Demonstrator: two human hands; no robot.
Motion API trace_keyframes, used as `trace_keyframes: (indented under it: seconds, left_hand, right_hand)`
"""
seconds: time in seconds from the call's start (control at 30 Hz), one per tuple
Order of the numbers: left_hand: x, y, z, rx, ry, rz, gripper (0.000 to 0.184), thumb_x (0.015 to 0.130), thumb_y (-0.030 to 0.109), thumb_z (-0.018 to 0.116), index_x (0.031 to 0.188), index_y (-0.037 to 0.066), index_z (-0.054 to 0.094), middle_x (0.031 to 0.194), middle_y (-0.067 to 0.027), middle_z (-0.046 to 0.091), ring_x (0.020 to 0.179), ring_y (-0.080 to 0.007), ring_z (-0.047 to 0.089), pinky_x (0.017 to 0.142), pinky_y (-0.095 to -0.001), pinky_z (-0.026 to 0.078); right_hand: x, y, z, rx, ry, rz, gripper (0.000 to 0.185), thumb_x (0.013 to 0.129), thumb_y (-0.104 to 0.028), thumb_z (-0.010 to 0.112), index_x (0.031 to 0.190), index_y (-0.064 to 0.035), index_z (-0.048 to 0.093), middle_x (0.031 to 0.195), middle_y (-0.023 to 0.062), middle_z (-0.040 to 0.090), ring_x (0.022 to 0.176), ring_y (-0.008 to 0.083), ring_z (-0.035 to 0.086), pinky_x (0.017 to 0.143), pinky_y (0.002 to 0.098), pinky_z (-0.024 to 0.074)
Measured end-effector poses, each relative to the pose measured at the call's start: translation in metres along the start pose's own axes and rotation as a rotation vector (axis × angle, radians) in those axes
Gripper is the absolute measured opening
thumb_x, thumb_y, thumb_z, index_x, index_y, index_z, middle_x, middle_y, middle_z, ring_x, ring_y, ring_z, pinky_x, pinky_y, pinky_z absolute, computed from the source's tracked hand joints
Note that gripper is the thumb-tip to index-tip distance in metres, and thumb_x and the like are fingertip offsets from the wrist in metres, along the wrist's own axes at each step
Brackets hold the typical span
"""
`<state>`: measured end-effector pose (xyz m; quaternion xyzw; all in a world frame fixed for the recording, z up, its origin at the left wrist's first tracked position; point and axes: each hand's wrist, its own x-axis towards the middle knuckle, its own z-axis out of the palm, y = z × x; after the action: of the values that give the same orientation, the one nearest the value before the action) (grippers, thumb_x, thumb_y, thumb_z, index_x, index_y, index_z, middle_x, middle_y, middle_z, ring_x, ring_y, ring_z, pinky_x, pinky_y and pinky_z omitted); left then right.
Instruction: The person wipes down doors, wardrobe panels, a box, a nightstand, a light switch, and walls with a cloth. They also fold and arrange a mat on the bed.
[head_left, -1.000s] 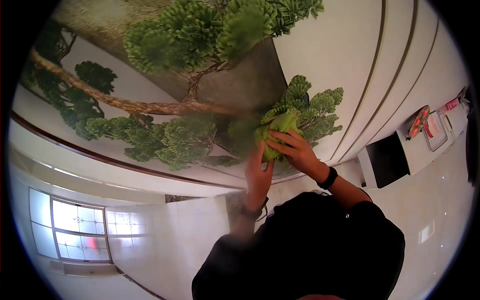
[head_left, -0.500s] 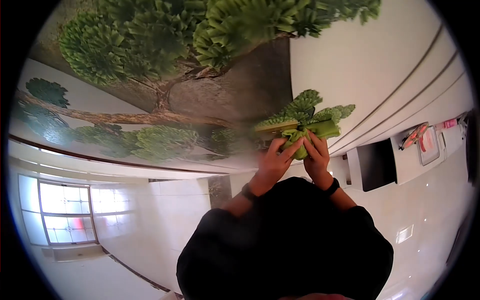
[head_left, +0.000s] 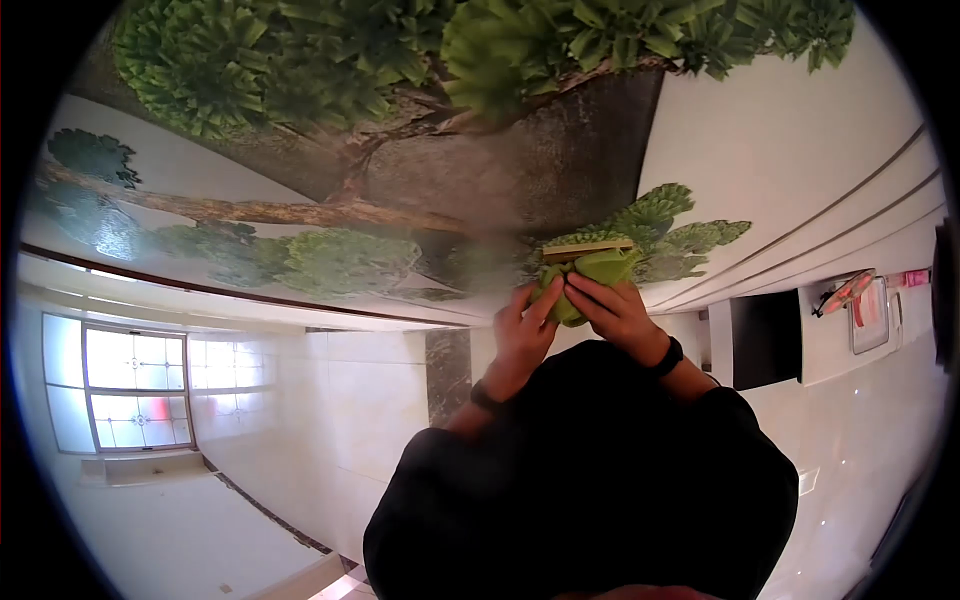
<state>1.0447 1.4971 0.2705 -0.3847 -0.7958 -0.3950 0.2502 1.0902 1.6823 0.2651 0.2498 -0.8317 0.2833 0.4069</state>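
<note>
A green cloth (head_left: 600, 268) is bunched between my two hands, in front of a wall picture of green trees (head_left: 350, 262). My left hand (head_left: 522, 335) pinches its left side, fingers pointing up. My right hand (head_left: 622, 320) grips it from the right, with fingers bent over the folds. Just above the cloth is a narrow yellowish strip or edge (head_left: 588, 249); what it belongs to is hard to tell. Both wrists wear dark bands.
Long ridged lines run along the pale wall (head_left: 800, 150) at the right. Beyond stands a white cabinet with a black panel (head_left: 767, 340), bearing a tray (head_left: 868, 315) and a red round item (head_left: 845, 293). A bright window (head_left: 138, 385) is at the left.
The hands first pressed the cloth to the picture, one over the other; now they hold it gathered between them. The yellowish strip has come into view. The camera view has shifted.
</note>
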Motion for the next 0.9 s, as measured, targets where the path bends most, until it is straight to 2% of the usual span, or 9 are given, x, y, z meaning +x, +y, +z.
trace_keyframes:
  seconds: [0.07, 0.23, 0.3, 0.4, 0.5, 0.57, 0.77, 0.8, 0.9]
  left_hand:
    - [0.010, 0.011, -0.002, -0.014, 0.051, 0.022, 0.060, 0.066, -0.006, 0.069, 0.123, 0.014, 0.067, 0.106, -0.0138, 0.060, 0.078, -0.0301, 0.064, 0.062, -0.0368, 0.054]
    - [0.072, 0.050, 0.007, -0.085, 0.153, 0.178, 0.061, 0.068, -0.007, 0.068, 0.126, 0.013, 0.066, 0.107, -0.0148, 0.059, 0.079, -0.0279, 0.064, 0.064, -0.0347, 0.054]
    - [0.086, 0.063, 0.020, -0.095, 0.064, 0.230, 0.060, 0.071, -0.006, 0.067, 0.127, 0.015, 0.065, 0.107, -0.0133, 0.058, 0.078, -0.0259, 0.064, 0.064, -0.0333, 0.054]
    - [0.088, 0.079, 0.048, -0.167, -0.030, 0.293, 0.057, 0.075, -0.002, 0.065, 0.128, 0.017, 0.064, 0.108, -0.0104, 0.057, 0.078, -0.0232, 0.064, 0.063, -0.0313, 0.054]
    - [0.075, 0.079, 0.070, -0.260, -0.197, 0.243, 0.058, 0.078, -0.003, 0.063, 0.132, 0.018, 0.061, 0.111, -0.0110, 0.056, 0.083, -0.0254, 0.064, 0.063, -0.0328, 0.055]
    - [0.059, 0.073, 0.086, -0.281, -0.269, 0.207, 0.060, 0.078, -0.004, 0.063, 0.134, 0.019, 0.059, 0.111, -0.0118, 0.055, 0.085, -0.0266, 0.064, 0.063, -0.0338, 0.056]
    - [0.011, 0.033, 0.099, -0.189, -0.319, 0.151, 0.061, 0.079, -0.003, 0.063, 0.135, 0.020, 0.058, 0.112, -0.0131, 0.055, 0.085, -0.0295, 0.065, 0.063, -0.0349, 0.056]
    - [0.001, 0.025, 0.097, -0.160, -0.398, 0.085, 0.062, 0.079, -0.004, 0.062, 0.135, 0.022, 0.057, 0.114, -0.0151, 0.055, 0.085, -0.0325, 0.065, 0.067, -0.0395, 0.057]
    - [-0.022, -0.006, 0.091, -0.042, -0.266, 0.130, 0.055, 0.080, 0.005, 0.065, 0.131, 0.023, 0.059, 0.107, -0.0071, 0.053, 0.071, -0.0259, 0.065, 0.058, -0.0361, 0.057]
  right_hand:
    - [0.006, -0.001, -0.010, 0.032, -0.032, 0.036, 0.053, 0.068, 0.007, 0.059, 0.119, -0.0053, 0.066, 0.127, 0.0119, 0.062, 0.094, 0.0261, 0.064, 0.076, 0.0354, 0.0534]
    - [0.036, -0.006, -0.045, -0.186, 0.317, 0.028, 0.049, 0.070, 0.010, 0.062, 0.117, -0.0034, 0.065, 0.124, 0.0158, 0.062, 0.096, 0.0346, 0.061, 0.079, 0.0403, 0.0505]
    - [0.026, -0.005, -0.059, -0.296, 0.362, 0.135, 0.043, 0.078, 0.009, 0.067, 0.119, -0.0007, 0.061, 0.125, 0.0208, 0.060, 0.103, 0.0383, 0.060, 0.090, 0.0461, 0.0487]
    - [-0.009, 0.013, -0.069, -0.435, 0.466, 0.198, 0.042, 0.078, 0.002, 0.076, 0.117, -0.0010, 0.060, 0.125, 0.0199, 0.061, 0.100, 0.0366, 0.060, 0.085, 0.0425, 0.0498]
    - [-0.045, 0.021, -0.069, -0.455, 0.447, 0.306, 0.040, 0.078, 0.003, 0.075, 0.114, -0.0011, 0.060, 0.122, 0.0198, 0.061, 0.098, 0.0345, 0.060, 0.085, 0.0410, 0.0498]
    - [-0.058, 0.021, -0.060, -0.415, 0.490, 0.360, 0.038, 0.073, 0.009, 0.070, 0.108, -0.0019, 0.064, 0.118, 0.0171, 0.064, 0.091, 0.0330, 0.059, 0.078, 0.0380, 0.0484]
    - [-0.084, 0.013, -0.015, -0.267, 0.441, 0.514, 0.050, 0.063, 0.017, 0.059, 0.108, -0.0039, 0.065, 0.116, 0.0141, 0.063, 0.094, 0.0332, 0.055, 0.080, 0.0393, 0.0465]
    - [-0.087, 0.012, -0.008, -0.240, 0.425, 0.525, 0.052, 0.061, 0.018, 0.057, 0.108, -0.0042, 0.065, 0.116, 0.0136, 0.063, 0.094, 0.0334, 0.054, 0.080, 0.0394, 0.0461]
    - [-0.085, 0.007, 0.014, -0.146, 0.338, 0.513, 0.058, 0.057, 0.017, 0.054, 0.109, -0.0062, 0.067, 0.114, 0.0122, 0.062, 0.093, 0.0340, 0.053, 0.079, 0.0400, 0.0452]
